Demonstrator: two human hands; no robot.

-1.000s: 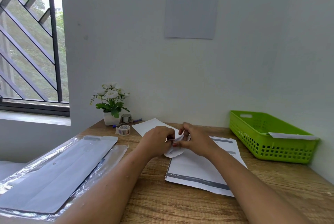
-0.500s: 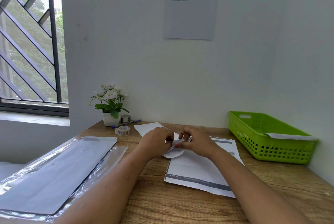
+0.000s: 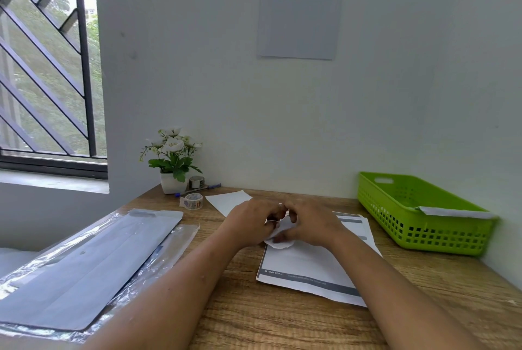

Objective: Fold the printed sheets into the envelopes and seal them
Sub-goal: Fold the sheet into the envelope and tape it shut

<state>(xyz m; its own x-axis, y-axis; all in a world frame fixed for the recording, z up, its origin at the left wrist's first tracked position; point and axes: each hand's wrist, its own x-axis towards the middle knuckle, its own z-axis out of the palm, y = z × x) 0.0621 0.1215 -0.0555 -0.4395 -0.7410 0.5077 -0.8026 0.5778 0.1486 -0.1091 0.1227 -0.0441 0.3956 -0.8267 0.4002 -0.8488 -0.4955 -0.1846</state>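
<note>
A small office or study corner: a wood-grain desk [image 3: 282, 321] set against white walls [image 3: 197, 81], with a printed white notice sheet [image 3: 299, 10] on the wall, upper centre. A clear-wrapped pack of grey envelopes [image 3: 84, 259] lies lower left, printed white sheets [image 3: 305, 267] at centre, a lime-green plastic lattice basket [image 3: 418, 217] at right. A patterned tape roll [image 3: 192, 200], a blue pen [image 3: 197, 191] and a white pot of white flowers [image 3: 173, 163] sit near the barred window [image 3: 45, 67] at left.

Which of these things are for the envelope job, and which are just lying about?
For the job: printed sheets, envelope pack, tape roll, green basket, white paper piece in left hand and right hand.
Just lying about: flower pot, pen, wall notice.
</note>
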